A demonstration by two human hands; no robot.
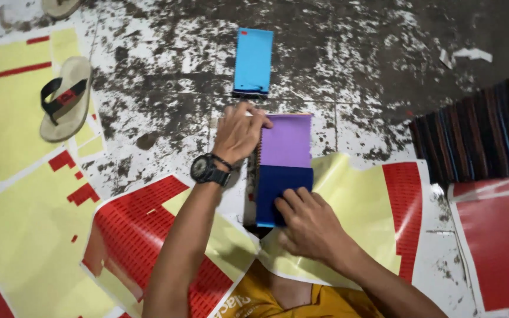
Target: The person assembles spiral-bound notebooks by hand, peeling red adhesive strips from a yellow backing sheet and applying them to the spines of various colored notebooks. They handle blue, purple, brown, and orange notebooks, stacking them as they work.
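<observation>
A small book of coloured sheets [283, 171] lies on the floor between the two hands. Its top part is purple and its lower part is dark blue. The left hand [240, 132] rests on the top left corner of the book, with the fingers bent over the edge, pinching it. There is a black watch [207, 169] on that wrist. The right hand [313, 227] lies flat on the bottom of the dark blue part, fingers close together and pressing down. It holds nothing.

Just past the left hand, farther away, lies a light blue sheet [253, 60] on the floor. Under the right hand and beside it is a big yellow sheet with red blocks [378, 206]. Under the left arm is a red and yellow sheet [136, 229]. Far off to the left of the left hand sits a sandal [65, 97] on more yellow paper [7, 118]. Off to the right of the right hand is a striped mat [484, 126], with a red sheet [499, 247] below it. The floor [166, 88] is dark with white spots.
</observation>
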